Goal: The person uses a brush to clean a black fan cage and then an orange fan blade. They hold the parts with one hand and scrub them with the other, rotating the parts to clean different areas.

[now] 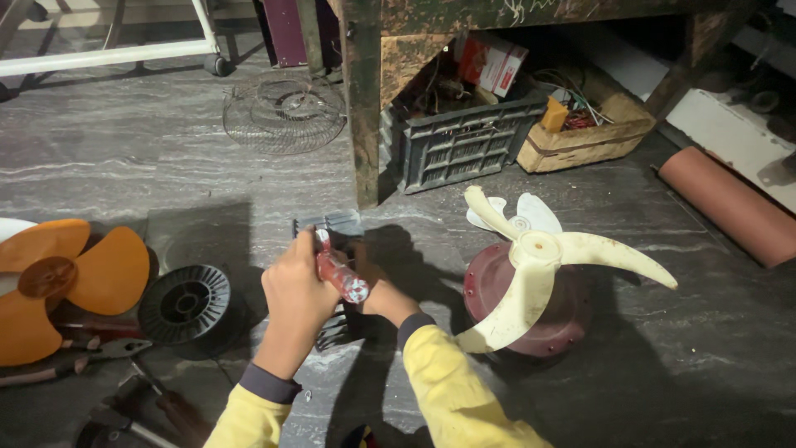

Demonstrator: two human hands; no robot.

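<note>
My left hand [294, 290] grips a screwdriver with a clear red handle [340, 272], held against a dark ribbed motor part [332, 226] on the floor. My right hand [383, 299] rests on the right side of that part, mostly hidden behind the handle. Both arms wear yellow sleeves with dark cuffs. Just right of my hands sits a cream three-bladed fan [531, 265] on a dark red round motor housing [564, 319].
An orange fan blade [70, 278] and a black ribbed spool [186, 303] lie at left, with pliers [108, 350] and tools below. A wire fan guard [283, 112], grey crate [464, 141], wooden box [584, 137], table leg [363, 108] and reddish roll [730, 203] stand behind.
</note>
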